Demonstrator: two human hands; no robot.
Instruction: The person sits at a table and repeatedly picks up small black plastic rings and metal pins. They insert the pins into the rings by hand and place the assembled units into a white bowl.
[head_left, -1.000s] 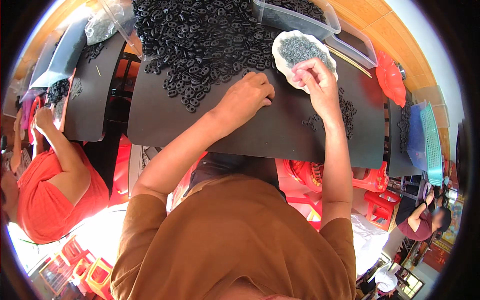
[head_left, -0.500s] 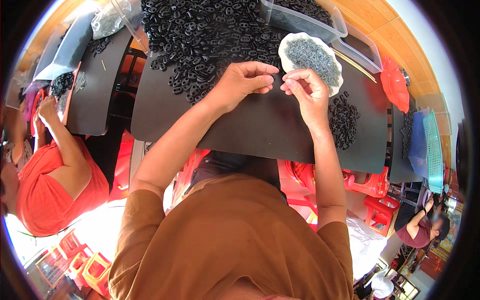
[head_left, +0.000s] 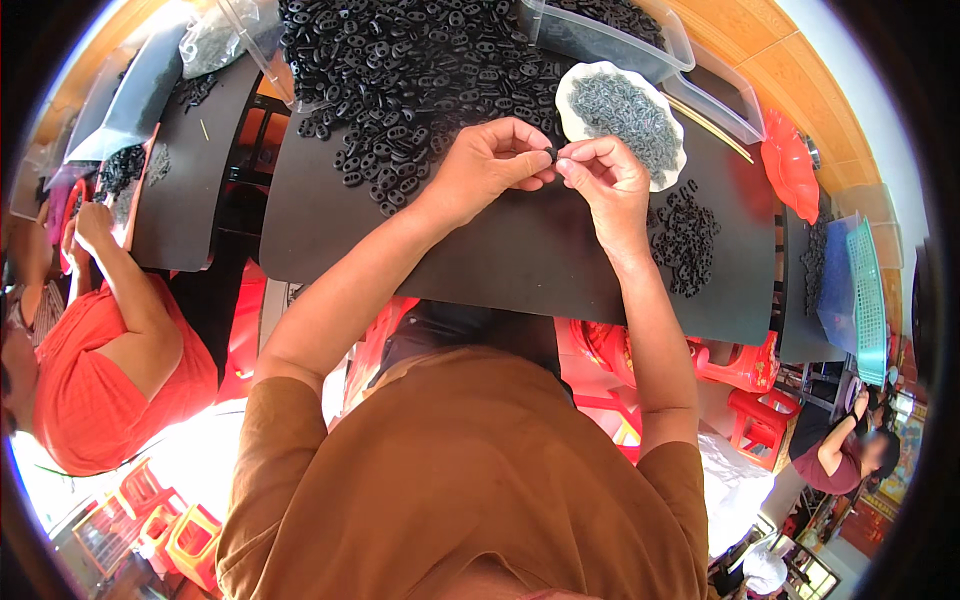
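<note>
Above the dark table (head_left: 480, 270), my left hand (head_left: 495, 168) pinches a small black plastic piece (head_left: 552, 154) between thumb and forefinger. My right hand (head_left: 608, 178) meets it, thumb and forefinger pressed together at the piece's right side; whatever it holds is hidden by the fingertips. Past my hands spreads a large heap of black oval two-holed pieces (head_left: 400, 80). A white scalloped dish (head_left: 664, 182) full of small clear greyish parts (head_left: 622, 115) stands just beyond my right hand. To the right of my right wrist lies a smaller pile of black pieces (head_left: 685, 245).
A clear plastic bin (head_left: 610, 50) stands at the far side, with thin sticks (head_left: 710, 130) beside it. Right of these are a red dish (head_left: 790, 165) and a turquoise basket (head_left: 868, 300). A person in red (head_left: 120, 370) works at another table on the left. Red stools (head_left: 760, 430) stand below.
My hands have come together from slightly apart, and their fingertips now meet at the small black piece. The right hand has shifted a little left.
</note>
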